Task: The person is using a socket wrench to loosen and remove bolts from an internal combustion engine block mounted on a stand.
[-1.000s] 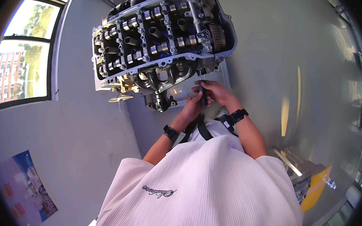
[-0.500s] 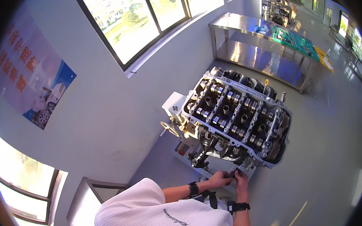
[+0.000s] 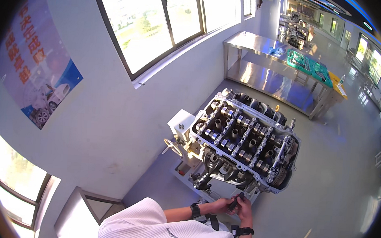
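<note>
Both hands meet just in front of the near edge of an engine [image 3: 242, 136], whose open top bares its camshafts. A small black object [image 3: 234, 203], too small for me to tell its kind, sits between them. The fingers of my left hand [image 3: 222, 205] are closed at its left side. From the right, my right hand [image 3: 245, 207] closes round the same piece, its fingers partly hidden. Dark bands circle both wrists.
The engine rests on a stand with a handwheel [image 3: 172, 147] at its left. Farther back, a steel workbench [image 3: 257, 43] carries green tool trays [image 3: 299, 60]. A wall with windows runs along the left, and a grey cabinet [image 3: 75, 217] stands at lower left.
The view has tilted upward, so the engine and bench appear lower. My hands stay together around the black object, which now shows more plainly between the fingers.
</note>
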Tool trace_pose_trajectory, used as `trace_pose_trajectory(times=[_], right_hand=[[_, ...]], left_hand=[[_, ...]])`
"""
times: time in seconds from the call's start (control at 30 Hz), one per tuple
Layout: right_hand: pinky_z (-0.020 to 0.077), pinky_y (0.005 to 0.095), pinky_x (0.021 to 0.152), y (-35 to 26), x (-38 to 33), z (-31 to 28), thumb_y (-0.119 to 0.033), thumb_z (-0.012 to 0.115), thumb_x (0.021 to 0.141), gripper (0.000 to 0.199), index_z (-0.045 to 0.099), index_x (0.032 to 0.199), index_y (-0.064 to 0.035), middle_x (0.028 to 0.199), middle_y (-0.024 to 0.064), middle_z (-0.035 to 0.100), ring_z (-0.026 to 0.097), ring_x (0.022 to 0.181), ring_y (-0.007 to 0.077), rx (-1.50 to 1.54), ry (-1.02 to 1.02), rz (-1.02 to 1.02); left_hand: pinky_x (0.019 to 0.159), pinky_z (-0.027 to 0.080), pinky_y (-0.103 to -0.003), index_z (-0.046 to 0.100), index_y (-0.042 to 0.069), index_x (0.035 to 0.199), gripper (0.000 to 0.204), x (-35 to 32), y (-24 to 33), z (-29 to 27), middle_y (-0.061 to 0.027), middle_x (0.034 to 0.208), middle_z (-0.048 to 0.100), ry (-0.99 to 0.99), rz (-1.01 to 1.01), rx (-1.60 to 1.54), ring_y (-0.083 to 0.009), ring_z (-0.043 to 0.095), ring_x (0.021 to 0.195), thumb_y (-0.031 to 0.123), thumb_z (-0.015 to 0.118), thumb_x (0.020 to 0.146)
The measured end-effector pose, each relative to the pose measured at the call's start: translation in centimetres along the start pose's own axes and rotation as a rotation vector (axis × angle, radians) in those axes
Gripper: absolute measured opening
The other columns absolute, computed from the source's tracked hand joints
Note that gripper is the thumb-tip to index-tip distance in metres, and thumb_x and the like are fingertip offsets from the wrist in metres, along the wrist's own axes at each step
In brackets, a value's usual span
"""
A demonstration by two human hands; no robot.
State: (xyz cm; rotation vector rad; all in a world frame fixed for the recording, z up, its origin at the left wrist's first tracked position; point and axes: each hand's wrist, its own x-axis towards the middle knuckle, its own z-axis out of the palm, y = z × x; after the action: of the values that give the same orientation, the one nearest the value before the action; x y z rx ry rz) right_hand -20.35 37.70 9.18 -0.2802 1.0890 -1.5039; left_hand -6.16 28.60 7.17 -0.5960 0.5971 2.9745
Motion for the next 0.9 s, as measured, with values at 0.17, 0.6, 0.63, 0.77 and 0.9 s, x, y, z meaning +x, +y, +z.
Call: trace_pose_trajectory(times=[0.17,0.6,0.63,0.77,0.9], right_hand=[[0.0463,0.0284,0.08,0.3,0.7,0.3,-0.012,0.062,0.086,0.021,0.058,0.103,0.0,0.097,0.0113,0.065,0.061,0.093,0.018,-0.399,0.169,-0.048],[0.0477,0.0311,0.082,-0.6,1.0,-0.4,-0.009,0.071,0.077,0.035,0.054,0.107,0.0019,0.101,0.0122,0.063,0.061,0.09,0.0187,-0.445,0.163,-0.034],[0.0478,0.0313,0.082,-0.2,1.3,-0.4,-0.008,0.071,0.077,0.037,0.053,0.108,0.0019,0.102,0.0123,0.062,0.061,0.09,0.0185,-0.596,0.198,-0.033],[0.0475,0.0309,0.082,0.4,2.0,-1.1,-0.01,0.073,0.076,0.04,0.053,0.108,0.0019,0.099,0.0105,0.062,0.061,0.088,0.0174,-0.673,0.225,-0.149],[0.0472,0.0296,0.079,-1.1,0.8,0.6,-0.015,0.075,0.074,0.043,0.054,0.107,0.0022,0.094,0.0084,0.061,0.058,0.087,0.0161,-0.094,0.087,-0.04]], left_hand=[[0.075,0.054,-0.031,0.049,-0.002,0.116,0.04,-1.2,1.4,2.9,-0.0082,0.1,0.06,0.347,0.073,0.539,-0.0164,0.062,0.087,0.028,0.056,0.092],[0.081,0.054,-0.034,0.043,-0.007,0.121,0.043,-0.4,1.4,1.7,-0.0137,0.107,0.058,0.257,0.073,0.26,-0.0253,0.063,0.091,0.024,0.054,0.093],[0.081,0.054,-0.034,0.043,-0.007,0.121,0.043,-0.3,1.2,1.1,-0.0137,0.107,0.058,0.251,0.075,0.263,-0.0253,0.063,0.091,0.024,0.054,0.093],[0.08,0.054,-0.035,0.047,-0.003,0.114,0.034,0.0,1.1,0.4,-0.0109,0.101,0.057,0.348,0.07,0.307,-0.0238,0.063,0.087,0.025,0.051,0.094],[0.078,0.053,-0.035,0.049,-0.003,0.113,0.032,0.9,0.0,-2.4,-0.0106,0.101,0.057,0.223,0.076,0.027,-0.0236,0.062,0.088,0.023,0.051,0.094]])
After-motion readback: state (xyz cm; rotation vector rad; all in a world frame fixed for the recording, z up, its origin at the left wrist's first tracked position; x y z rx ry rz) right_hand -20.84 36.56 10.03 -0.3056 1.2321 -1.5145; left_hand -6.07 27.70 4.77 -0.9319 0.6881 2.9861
